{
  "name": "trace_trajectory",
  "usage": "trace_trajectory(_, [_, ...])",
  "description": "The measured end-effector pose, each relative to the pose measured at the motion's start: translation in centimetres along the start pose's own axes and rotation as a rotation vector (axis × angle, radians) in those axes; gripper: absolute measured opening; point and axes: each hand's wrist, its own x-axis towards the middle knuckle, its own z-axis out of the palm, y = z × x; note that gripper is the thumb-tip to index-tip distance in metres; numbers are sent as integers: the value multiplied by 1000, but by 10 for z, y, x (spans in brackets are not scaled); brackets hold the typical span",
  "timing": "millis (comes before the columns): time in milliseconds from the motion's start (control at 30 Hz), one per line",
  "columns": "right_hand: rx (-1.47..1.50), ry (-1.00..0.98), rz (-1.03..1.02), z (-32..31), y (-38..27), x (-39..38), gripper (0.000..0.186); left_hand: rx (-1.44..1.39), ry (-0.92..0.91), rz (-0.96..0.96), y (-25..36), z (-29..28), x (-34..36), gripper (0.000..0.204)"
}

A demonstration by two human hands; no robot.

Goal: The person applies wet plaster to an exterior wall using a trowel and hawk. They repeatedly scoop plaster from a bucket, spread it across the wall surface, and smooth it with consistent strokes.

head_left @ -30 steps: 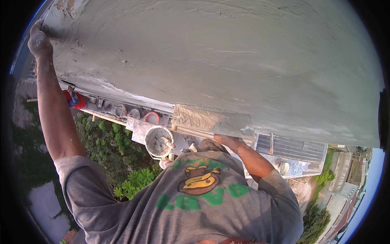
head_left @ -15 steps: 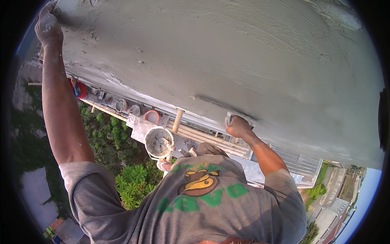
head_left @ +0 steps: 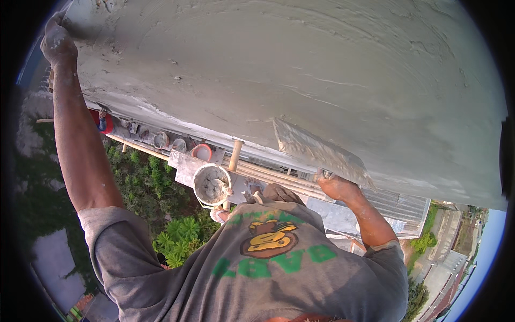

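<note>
Head view: held the trowel (head_left: 320,152) low by the wall (head_left: 241,80), with right fingers (head_left: 328,182) clamped behind it; seemed light, stiff, slippery where wet, best gripped there, clear of thin edges; could not tell the hold of left fingers (head_left: 53,27)

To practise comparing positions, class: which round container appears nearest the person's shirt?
The large whitish bucket holding grey mix; the orange-rimmed container and two smaller grey containers appear farther up and left.

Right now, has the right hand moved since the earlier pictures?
Yes. The right hand has moved to the right, farther from the pale post than in both earlier pictures.
</note>
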Motion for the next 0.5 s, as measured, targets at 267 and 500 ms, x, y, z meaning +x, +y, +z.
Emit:
trace_trajectory(267, [95,282,-271,154,-99,151,25,-212,-4,-11,5,1,0,28])
trace_trajectory(500, [333,336,-145,133,-83,132,24,149,-50,430,-24,-23,11,30])
